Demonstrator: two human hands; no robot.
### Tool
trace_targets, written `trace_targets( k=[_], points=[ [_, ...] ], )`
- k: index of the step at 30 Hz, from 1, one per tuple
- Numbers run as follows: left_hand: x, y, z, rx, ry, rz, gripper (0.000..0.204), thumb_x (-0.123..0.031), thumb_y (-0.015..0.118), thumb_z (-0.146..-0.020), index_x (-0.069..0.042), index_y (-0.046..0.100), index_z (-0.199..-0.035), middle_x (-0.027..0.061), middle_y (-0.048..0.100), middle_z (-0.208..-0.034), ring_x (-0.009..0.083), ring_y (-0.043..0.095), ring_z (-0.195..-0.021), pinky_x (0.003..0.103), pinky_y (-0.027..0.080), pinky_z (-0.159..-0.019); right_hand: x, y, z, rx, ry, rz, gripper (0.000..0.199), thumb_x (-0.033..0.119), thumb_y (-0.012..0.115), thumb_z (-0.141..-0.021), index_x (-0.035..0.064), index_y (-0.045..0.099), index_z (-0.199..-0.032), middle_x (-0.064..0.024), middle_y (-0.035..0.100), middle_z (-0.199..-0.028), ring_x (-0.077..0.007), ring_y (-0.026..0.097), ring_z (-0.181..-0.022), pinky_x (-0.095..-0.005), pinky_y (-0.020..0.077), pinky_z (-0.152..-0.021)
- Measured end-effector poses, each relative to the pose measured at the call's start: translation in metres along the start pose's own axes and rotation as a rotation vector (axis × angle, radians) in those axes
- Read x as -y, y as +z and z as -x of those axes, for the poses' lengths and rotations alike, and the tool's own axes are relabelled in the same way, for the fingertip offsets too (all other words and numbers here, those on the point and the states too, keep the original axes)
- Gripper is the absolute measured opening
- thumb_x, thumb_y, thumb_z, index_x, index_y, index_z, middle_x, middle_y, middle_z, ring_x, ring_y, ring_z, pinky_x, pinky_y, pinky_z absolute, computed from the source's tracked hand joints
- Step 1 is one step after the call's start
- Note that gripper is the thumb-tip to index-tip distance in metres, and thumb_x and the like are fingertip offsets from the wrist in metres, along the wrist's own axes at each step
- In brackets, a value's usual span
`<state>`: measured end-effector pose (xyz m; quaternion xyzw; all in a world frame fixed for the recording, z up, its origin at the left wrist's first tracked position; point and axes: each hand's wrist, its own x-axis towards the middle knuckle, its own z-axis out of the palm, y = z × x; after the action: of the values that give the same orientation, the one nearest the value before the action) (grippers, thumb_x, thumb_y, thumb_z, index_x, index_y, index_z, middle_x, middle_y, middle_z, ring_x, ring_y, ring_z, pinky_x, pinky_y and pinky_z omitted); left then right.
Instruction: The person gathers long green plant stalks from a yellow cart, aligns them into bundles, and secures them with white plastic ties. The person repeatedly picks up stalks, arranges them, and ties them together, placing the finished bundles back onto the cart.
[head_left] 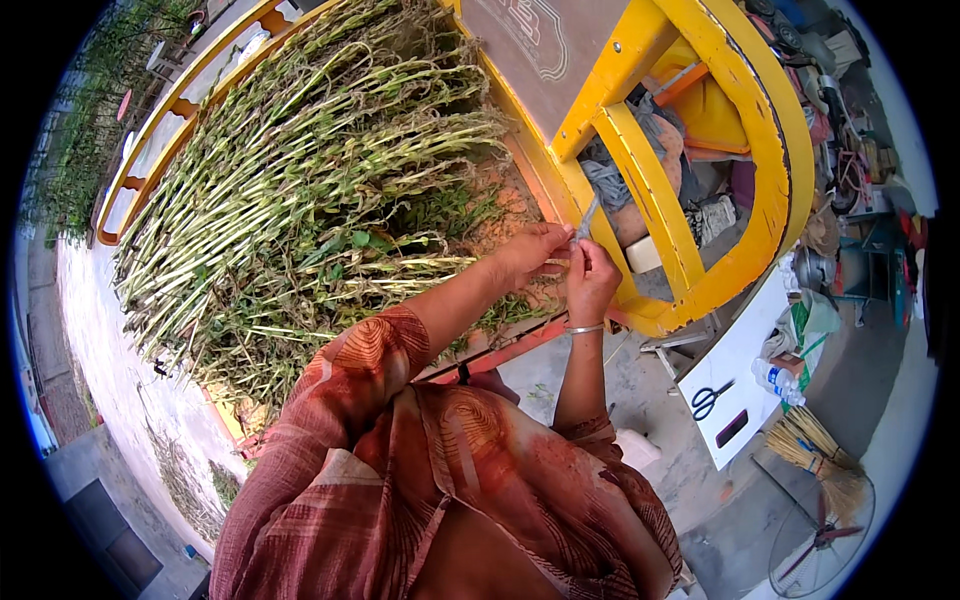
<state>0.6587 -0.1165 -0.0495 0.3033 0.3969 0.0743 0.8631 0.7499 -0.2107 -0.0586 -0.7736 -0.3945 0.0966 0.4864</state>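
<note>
A narrow strip of grey cloth (589,217) runs from the bundled grey cloth (607,182) behind the yellow frame down to my two hands. My left hand (537,252) pinches near its lower end, fingers closed. Close beside it, my right hand (593,278), with a bangle on the wrist, is closed around the same strip. Both are at the yellow metal frame (575,190) of the vehicle. Left of them, a large heap of cut plant stalks (300,190) with withered leaves covers the cargo bed. The strip's end is hidden by my fingers.
A yellow rail (165,140) borders the bed's far left. On the right, a white board (730,370) bears scissors (706,400), a dark phone (731,428) and a plastic bottle (778,380). Below it are a straw broom (815,450) and a round wire fan guard (822,535).
</note>
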Motion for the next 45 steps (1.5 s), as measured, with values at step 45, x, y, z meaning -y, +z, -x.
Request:
trace_targets(
  k=[45],
  points=[
    [0.034, -0.192, 0.532, -0.948, 0.665, -0.884, 0.021, -0.013, 0.051, -0.093, 0.0, 0.052, -0.077, 0.0072, 0.053, -0.063, 0.0173, 0.055, -0.059, 0.03, 0.044, -0.055, -0.105, 0.009, -0.172, 0.486, -0.084, 0.687, 0.052, 0.018, 0.072, -0.074, 0.0013, 0.055, -0.12, -0.0187, 0.059, -0.116, -0.0316, 0.055, -0.108, -0.0398, 0.0434, -0.092]
  ],
)
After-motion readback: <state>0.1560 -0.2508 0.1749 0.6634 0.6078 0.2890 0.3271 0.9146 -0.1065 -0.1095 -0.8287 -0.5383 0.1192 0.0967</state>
